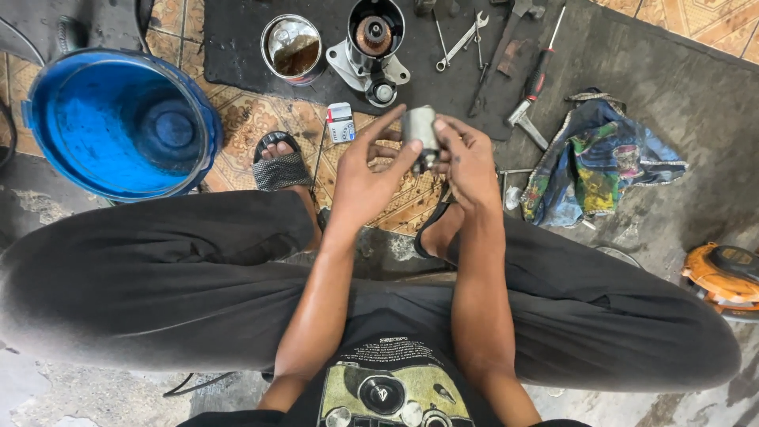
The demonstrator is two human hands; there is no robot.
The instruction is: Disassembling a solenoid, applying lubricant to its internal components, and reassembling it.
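Observation:
I sit with knees apart and hold a small grey metal cylinder up in front of me with both hands. My left hand pinches its left side with thumb and forefinger. My right hand grips its right side, fingers dark with grease. Beyond the hands stands a metal motor housing with a copper-coloured part inside, on a dark mat.
A blue bucket stands at left. A tin can with brown liquid, spanners, a screwdriver and a hammer lie on the mat. A coloured rag lies at right, an orange tool at the far right.

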